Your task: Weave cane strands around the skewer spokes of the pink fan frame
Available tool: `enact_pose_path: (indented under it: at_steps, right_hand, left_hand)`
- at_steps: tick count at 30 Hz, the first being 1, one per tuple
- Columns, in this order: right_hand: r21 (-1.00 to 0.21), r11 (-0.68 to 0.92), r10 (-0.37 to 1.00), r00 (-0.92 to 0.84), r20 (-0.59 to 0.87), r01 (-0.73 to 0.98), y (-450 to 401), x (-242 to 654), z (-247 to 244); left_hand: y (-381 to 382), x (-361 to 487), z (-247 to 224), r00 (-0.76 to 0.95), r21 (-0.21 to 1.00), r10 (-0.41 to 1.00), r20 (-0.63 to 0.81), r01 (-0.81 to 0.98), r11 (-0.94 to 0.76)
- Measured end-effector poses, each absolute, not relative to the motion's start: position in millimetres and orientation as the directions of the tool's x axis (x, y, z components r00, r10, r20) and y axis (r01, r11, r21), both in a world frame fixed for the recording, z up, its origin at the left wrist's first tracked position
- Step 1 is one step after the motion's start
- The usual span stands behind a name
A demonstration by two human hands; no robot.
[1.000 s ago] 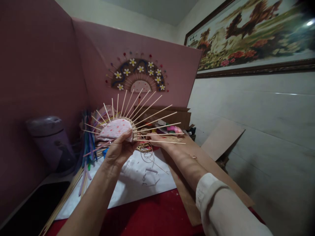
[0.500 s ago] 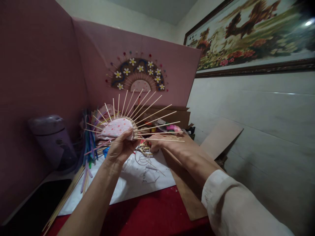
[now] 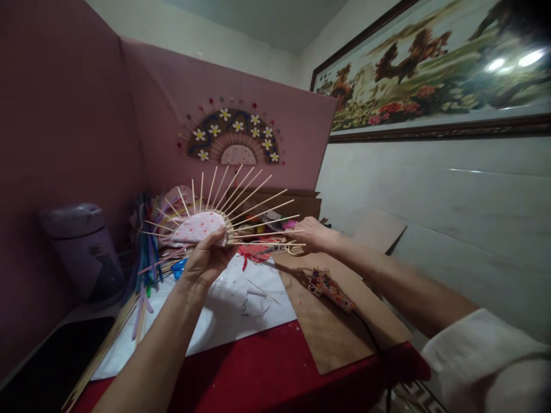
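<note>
My left hand (image 3: 210, 255) pinches the lower right corner of a half-round fan (image 3: 196, 226). Its base is white cloth with pink dots, edged with woven twine (image 3: 229, 228), and thin wooden sticks (image 3: 258, 211) spread out from it. My right hand (image 3: 312, 234) is to the right, behind the tips of the lowest sticks. Its fingers point left, blurred and partly covered, so what they hold cannot be made out. Just below them lie gold-handled scissors (image 3: 295, 248). A red piece of material (image 3: 253, 252) lies beneath the fan's right end.
A glue gun (image 3: 329, 287) with colourful decoration lies on a cardboard sheet (image 3: 336, 344), its black cord running off the table. White paper (image 3: 253, 312) covers part of the red cloth (image 3: 241, 367). Left are a lilac bottle (image 3: 84, 252) and loose sticks (image 3: 103, 350). A finished flowered fan (image 3: 238, 129) hangs behind.
My right hand has moved right and slightly up, away from the white paper. The loop of cord on the paper is gone from there, and the glue gun has come into view.
</note>
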State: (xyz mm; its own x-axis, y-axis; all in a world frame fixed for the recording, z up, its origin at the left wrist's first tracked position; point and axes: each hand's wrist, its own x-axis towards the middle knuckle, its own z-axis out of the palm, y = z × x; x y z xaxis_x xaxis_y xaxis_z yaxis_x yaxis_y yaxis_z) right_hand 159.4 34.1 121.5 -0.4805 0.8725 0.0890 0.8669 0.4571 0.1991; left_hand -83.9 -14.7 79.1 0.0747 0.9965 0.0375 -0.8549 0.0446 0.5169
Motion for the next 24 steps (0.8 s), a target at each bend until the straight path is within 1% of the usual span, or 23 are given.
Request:
enact_pose_path:
  at_steps: [1,2,3,4,5,6,7,9,10,12,13,14,16,19,22,24]
  right_hand:
    - [0.283,0.461,0.866,-0.496,0.062,0.841,30,167,123]
    - [0.341,0.459,0.865,-0.500,0.038,0.820,26,176,125]
    - [0.372,0.449,0.872,-0.490,0.016,0.812,21,185,126]
    - [0.375,0.436,0.883,-0.470,-0.002,0.818,15,195,127]
    - [0.352,0.430,0.892,-0.452,-0.022,0.831,10,204,129]
    - [0.289,0.425,0.900,-0.434,-0.036,0.858,4,213,130]
    - [0.184,0.423,0.905,-0.423,-0.045,0.887,-3,221,130]
    - [-0.094,0.396,0.907,-0.405,-0.119,0.914,-19,232,128]
    - [-0.250,0.376,0.896,-0.419,-0.148,0.892,-28,234,125]
    - [-0.573,0.317,0.864,-0.479,-0.154,0.756,-47,232,114]
    - [-0.693,0.294,0.852,-0.509,-0.123,0.658,-57,228,106]
    - [-0.785,0.264,0.846,-0.526,-0.090,0.560,-66,222,97]
    - [-0.878,0.203,0.869,-0.493,-0.043,0.434,-83,208,79]
    - [-0.940,0.121,0.878,-0.476,-0.049,0.320,-99,188,54]
    - [-0.943,0.190,0.883,-0.468,0.042,0.273,-109,173,41]
    - [-0.941,0.181,0.890,-0.454,0.034,0.284,-112,165,38]
  left_hand:
    - [-15,-84,79,0.077,0.512,0.996,0.041,-0.858,0.045]
    - [-15,-84,78,0.079,0.508,0.996,0.042,-0.860,0.047]
    - [-15,-84,78,0.083,0.505,0.996,0.045,-0.862,0.049]
    - [-15,-84,78,0.088,0.504,0.995,0.048,-0.862,0.052]
    - [-16,-85,78,0.097,0.503,0.994,0.052,-0.862,0.058]
    - [-16,-85,77,0.107,0.502,0.993,0.058,-0.863,0.064]
    - [-16,-85,77,0.116,0.499,0.991,0.064,-0.864,0.069]
    - [-17,-86,77,0.133,0.486,0.988,0.077,-0.870,0.079]
    - [-18,-85,78,0.137,0.476,0.987,0.084,-0.876,0.081]
    - [-20,-85,78,0.147,0.457,0.984,0.101,-0.885,0.085]
    - [-21,-84,78,0.155,0.452,0.982,0.108,-0.887,0.091]
    - [-22,-83,79,0.167,0.453,0.980,0.111,-0.886,0.100]
    - [-23,-81,79,0.191,0.458,0.975,0.112,-0.881,0.120]
    - [-26,-78,80,0.221,0.469,0.967,0.124,-0.872,0.139]
    - [-28,-76,80,0.238,0.495,0.962,0.130,-0.857,0.145]
    - [-29,-76,80,0.247,0.519,0.961,0.126,-0.842,0.148]
